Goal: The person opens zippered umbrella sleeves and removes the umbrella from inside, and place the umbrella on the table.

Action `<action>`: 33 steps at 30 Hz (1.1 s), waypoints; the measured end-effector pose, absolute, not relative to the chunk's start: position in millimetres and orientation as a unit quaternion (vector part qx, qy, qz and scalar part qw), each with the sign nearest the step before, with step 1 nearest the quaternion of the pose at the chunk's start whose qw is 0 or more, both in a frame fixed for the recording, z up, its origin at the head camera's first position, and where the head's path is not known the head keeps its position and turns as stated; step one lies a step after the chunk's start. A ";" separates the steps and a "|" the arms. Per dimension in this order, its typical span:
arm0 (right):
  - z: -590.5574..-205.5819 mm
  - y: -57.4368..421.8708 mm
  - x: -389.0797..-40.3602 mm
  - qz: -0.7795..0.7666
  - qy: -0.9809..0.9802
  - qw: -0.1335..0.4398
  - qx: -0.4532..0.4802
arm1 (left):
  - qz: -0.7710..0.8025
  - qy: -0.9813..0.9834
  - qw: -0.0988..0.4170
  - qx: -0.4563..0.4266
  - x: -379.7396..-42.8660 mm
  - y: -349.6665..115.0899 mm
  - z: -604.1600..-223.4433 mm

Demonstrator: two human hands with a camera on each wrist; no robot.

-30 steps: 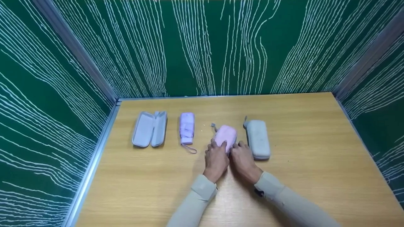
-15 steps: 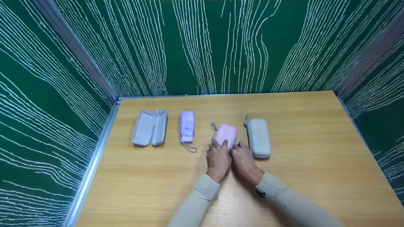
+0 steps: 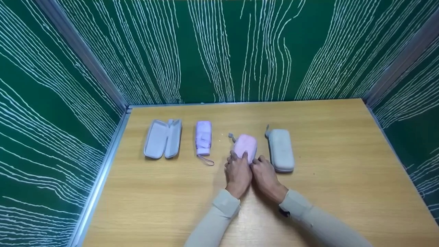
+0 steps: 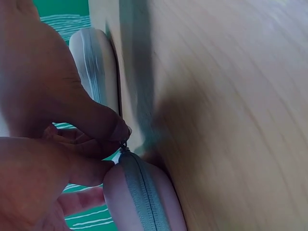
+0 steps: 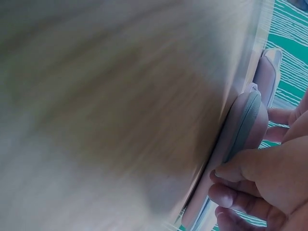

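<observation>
Only the left wrist view shows the zipper pull (image 4: 124, 146).

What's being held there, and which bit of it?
The pink case is being held. The left grip holds its near end, while the right grip pinches its small zipper pull.
</observation>
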State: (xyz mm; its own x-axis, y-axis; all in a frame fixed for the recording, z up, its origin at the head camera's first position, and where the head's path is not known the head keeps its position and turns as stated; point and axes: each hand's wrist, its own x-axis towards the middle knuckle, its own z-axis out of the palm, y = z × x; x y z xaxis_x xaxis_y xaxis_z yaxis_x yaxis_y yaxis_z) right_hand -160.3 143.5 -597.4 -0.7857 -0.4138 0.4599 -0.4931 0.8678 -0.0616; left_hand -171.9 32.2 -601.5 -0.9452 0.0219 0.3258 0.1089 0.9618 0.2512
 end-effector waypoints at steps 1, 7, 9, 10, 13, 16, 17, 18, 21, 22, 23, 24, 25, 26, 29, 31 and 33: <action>-597.1 143.8 -160.2 0.089 -0.941 0.219 0.240 | -0.134 -0.977 0.164 -0.032 -172.3 32.8 -603.6; -596.7 143.4 -161.4 0.077 -0.946 0.215 0.228 | -0.108 -0.983 0.144 -0.034 -164.6 30.6 -586.0; -595.8 142.9 -161.7 0.069 -0.947 0.219 0.223 | -0.093 -0.984 0.143 -0.045 -162.7 28.6 -582.7; -595.2 142.8 -161.9 0.066 -0.948 0.220 0.222 | -0.089 -0.985 0.137 -0.051 -162.0 27.0 -581.7; -594.1 142.4 -162.4 0.056 -0.948 0.223 0.219 | -0.097 -0.988 0.098 -0.073 -161.7 20.8 -576.3; -593.6 142.5 -162.8 0.056 -0.949 0.223 0.214 | -0.130 -0.987 0.034 -0.090 -164.0 13.6 -568.7; -593.7 142.5 -162.9 0.056 -0.950 0.223 0.212 | -0.140 -0.986 0.016 -0.095 -165.2 11.6 -566.5; -593.9 142.4 -163.1 0.058 -0.950 0.222 0.211 | -0.148 -0.984 0.002 -0.097 -166.3 10.1 -564.8; -594.4 142.5 -163.1 0.059 -0.953 0.216 0.206 | -0.159 -0.982 -0.025 -0.099 -168.4 8.8 -561.8; -594.6 142.4 -163.3 0.059 -0.954 0.212 0.205 | -0.158 -0.982 -0.026 -0.097 -168.4 9.3 -561.5; -594.5 142.4 -163.3 0.059 -0.955 0.210 0.203 | -0.157 -0.983 -0.023 -0.095 -168.1 10.2 -561.3; -594.5 142.5 -163.4 0.061 -0.956 0.206 0.202 | -0.156 -0.983 -0.020 -0.092 -167.6 11.5 -561.4; -594.3 142.7 -163.4 0.063 -0.956 0.203 0.201 | -0.155 -0.984 -0.014 -0.089 -166.9 12.9 -561.4; -594.0 143.0 -163.4 0.066 -0.957 0.200 0.201 | -0.154 -0.984 -0.007 -0.085 -166.3 14.4 -561.3; -592.8 144.0 -163.6 0.074 -0.958 0.191 0.200 | -0.147 -0.987 0.007 -0.072 -164.3 18.9 -561.2; -592.1 144.6 -163.7 0.079 -0.959 0.186 0.201 | -0.141 -0.988 0.011 -0.062 -163.7 21.5 -561.2; -591.8 145.2 -164.0 0.081 -0.959 0.182 0.201 | -0.136 -0.989 0.014 -0.054 -163.7 23.7 -561.6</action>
